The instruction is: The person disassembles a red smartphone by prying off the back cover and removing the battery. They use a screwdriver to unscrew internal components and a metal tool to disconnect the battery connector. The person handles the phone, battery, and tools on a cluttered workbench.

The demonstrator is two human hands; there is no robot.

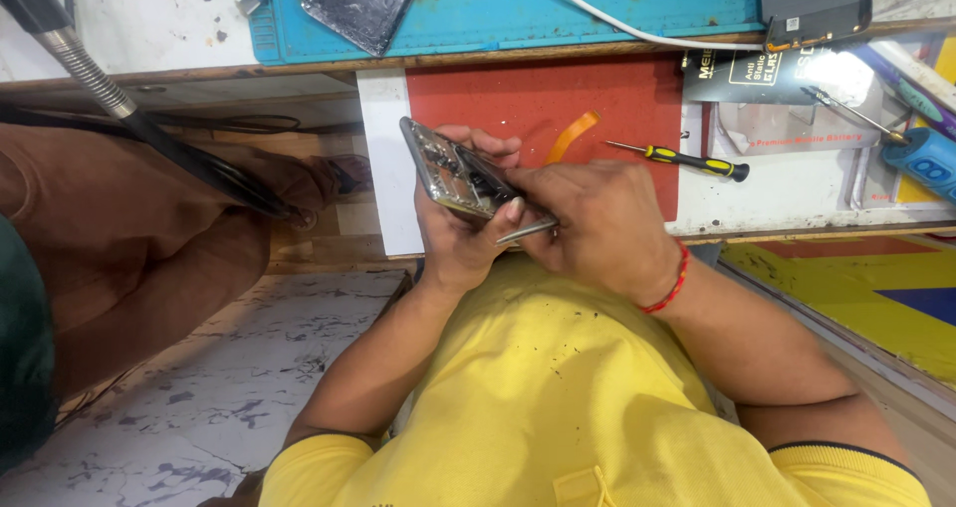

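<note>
Left hand (pixel 458 233) grips opened phone frame (pixel 456 178) by its edges above red mat (pixel 538 99). Right hand (pixel 597 223) pinches metal tweezers (pixel 528 231) against it. Frame looks light, rigid, fragile inside; edges seem safest.

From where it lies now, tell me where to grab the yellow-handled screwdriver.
Take the screwdriver by its yellow and black handle at the right end, coming from above. It lies flat on the bench with its thin shaft pointing left, clear of the right hand.
</note>
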